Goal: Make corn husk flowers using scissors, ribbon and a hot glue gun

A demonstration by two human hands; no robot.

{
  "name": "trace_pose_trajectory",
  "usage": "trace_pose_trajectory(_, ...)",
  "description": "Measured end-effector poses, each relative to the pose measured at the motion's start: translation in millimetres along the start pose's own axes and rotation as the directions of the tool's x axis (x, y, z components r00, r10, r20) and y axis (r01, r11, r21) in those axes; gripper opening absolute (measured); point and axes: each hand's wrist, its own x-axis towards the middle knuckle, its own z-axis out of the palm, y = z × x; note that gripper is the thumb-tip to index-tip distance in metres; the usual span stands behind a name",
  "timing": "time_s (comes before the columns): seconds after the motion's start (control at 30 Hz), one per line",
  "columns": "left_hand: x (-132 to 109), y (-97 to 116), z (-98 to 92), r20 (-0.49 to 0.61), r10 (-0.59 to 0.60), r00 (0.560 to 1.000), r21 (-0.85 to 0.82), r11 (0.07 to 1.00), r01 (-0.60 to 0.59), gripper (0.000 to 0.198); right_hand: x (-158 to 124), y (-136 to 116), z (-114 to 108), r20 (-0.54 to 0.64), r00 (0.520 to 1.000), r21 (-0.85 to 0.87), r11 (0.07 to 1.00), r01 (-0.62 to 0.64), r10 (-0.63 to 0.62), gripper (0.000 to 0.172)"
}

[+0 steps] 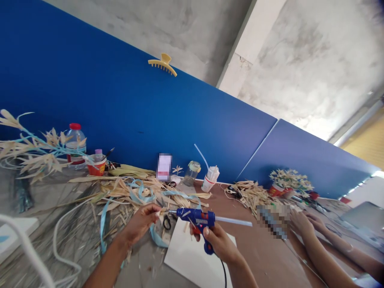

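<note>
Right hand (221, 242) clenched on glue gun (195, 216) handle above white board (192, 258); left hand (141, 222) pinching small pale piece (162, 211) right by the nozzle, likely by fingertips to dodge heat

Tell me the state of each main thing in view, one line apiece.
Glue gun: held in the right grip, glue stick loaded
Small pale piece: pinched in the left grip
Red-capped bottle: closed, upright
Clear jar: lid on
Blue ribbon: loose, curled
White sheet: flat, partly covered
Yellow claw clip: at the blue partition's top edge
</note>
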Motion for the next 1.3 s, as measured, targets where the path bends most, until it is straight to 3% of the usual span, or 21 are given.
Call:
trace_pose_trajectory(0.23,-2,-5,-0.4,0.053,-0.055,0.997,0.036,0.998,0.053,0.033,3,-14,-10,0.053,0.995,-0.178,0.981,-0.073,0.083,0.057)
trace_pose_trajectory(0.67,-5,-1,4.5,0.094,-0.068,0.993,0.042,0.997,0.065,0.032,10,-23,-12,0.124,0.986,-0.346,0.936,-0.059,0.108,0.042)
trace_pose_trajectory(1.1,-5,-2,4.9,0.095,-0.087,0.992,0.004,0.996,0.087,0.037,13,-18,-11,0.103,0.984,-0.441,0.893,-0.087,0.146,0.035)
trace_pose_trajectory(1.3,-6,1,6.5,0.122,-0.085,0.989,0.002,0.996,0.085,0.038,10,-15,-10,0.038,0.985,-0.463,0.876,-0.131,0.167,0.035)
